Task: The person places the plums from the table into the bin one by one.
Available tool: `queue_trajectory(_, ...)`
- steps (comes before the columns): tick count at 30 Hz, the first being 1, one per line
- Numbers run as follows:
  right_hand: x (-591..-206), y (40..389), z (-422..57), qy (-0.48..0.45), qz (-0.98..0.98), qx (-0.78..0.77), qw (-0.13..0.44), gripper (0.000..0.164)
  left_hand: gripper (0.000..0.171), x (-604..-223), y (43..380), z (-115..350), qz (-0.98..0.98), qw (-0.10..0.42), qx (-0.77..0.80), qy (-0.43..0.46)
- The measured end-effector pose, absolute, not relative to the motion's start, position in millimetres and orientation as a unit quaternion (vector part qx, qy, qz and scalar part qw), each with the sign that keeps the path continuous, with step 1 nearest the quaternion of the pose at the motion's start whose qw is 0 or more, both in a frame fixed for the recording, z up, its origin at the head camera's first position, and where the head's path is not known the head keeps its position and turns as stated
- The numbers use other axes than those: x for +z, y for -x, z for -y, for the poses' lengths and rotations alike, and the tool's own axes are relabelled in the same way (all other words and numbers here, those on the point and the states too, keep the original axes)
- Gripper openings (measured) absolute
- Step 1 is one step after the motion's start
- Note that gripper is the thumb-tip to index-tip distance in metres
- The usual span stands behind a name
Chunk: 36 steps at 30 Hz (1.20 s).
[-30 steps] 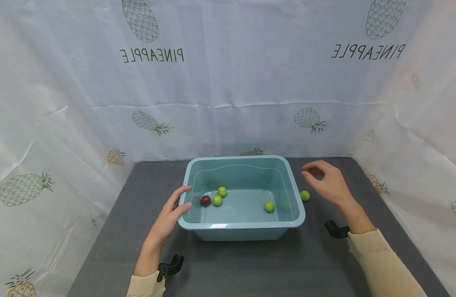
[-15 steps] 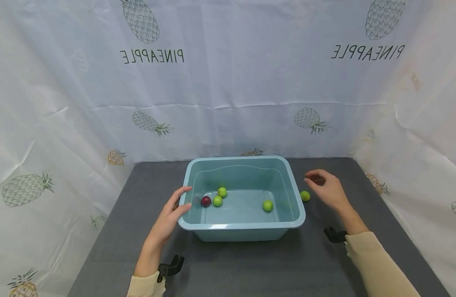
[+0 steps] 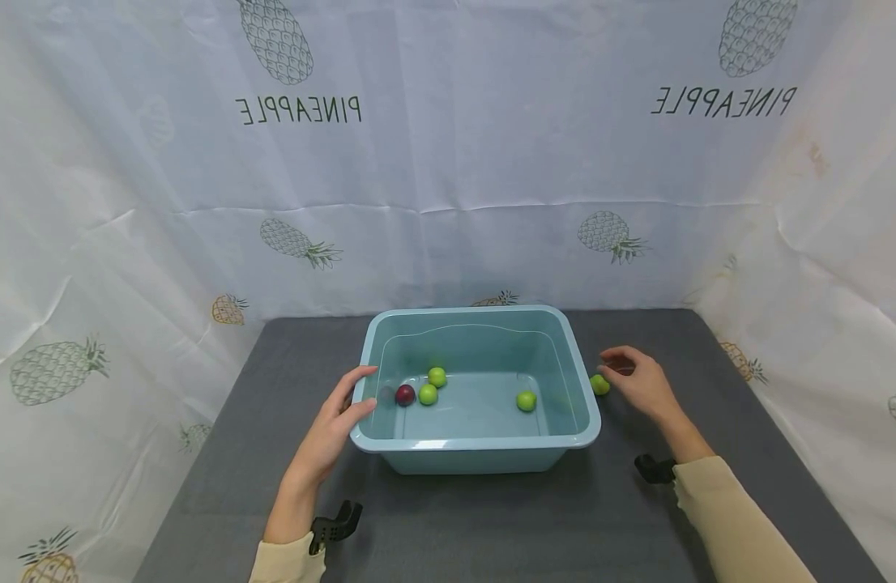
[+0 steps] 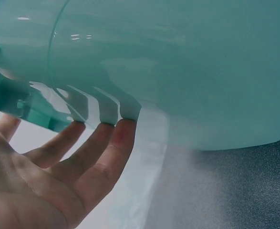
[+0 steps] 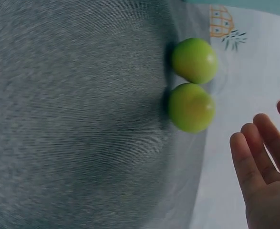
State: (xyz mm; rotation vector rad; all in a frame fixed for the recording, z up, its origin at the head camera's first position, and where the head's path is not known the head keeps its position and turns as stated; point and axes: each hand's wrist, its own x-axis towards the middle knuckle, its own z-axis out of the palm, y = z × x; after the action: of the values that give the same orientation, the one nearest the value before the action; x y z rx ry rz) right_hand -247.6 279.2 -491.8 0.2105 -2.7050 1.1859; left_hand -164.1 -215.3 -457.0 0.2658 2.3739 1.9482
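Observation:
A light blue plastic basin (image 3: 473,444) stands on the table. My left hand (image 3: 336,417) holds its left rim, thumb and a finger over the edge; the left wrist view shows the other fingertips (image 4: 125,131) against the outer wall. Inside lie a dark red ball-like fruit (image 3: 405,395) and three small round green fruits (image 3: 526,401), one apart toward the right. Right of the basin, my right hand (image 3: 641,385) hovers, fingers loosely curved and holding nothing. Close by it two round green fruits (image 5: 192,107) sit side by side on the table; in the head view one green fruit (image 3: 599,385) shows.
The dark grey table (image 3: 462,526) carries the basin near its back edge. White cloth (image 3: 448,162) printed with pineapples hangs behind and along both sides.
My right hand has come down and slightly nearer toward the green fruit outside the basin. The right-hand green fruit inside has rolled a little left. My left hand keeps its place on the rim.

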Motion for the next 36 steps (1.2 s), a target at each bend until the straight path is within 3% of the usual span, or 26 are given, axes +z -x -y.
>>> queue_trajectory(10, -508.7, 249.9, -280.2, -0.027, 0.915, 0.401, 0.035, 0.039, 0.049, -457.3, 163.9, 215.1, -0.771, 0.03, 0.631, -0.087)
queue_trajectory(36, -531.9, 254.8, -285.0, -0.013, 0.917, 0.398, -0.003, 0.041, 0.049, -456.5, 163.7, 215.5, -0.77, 0.029, 0.631, -0.088)
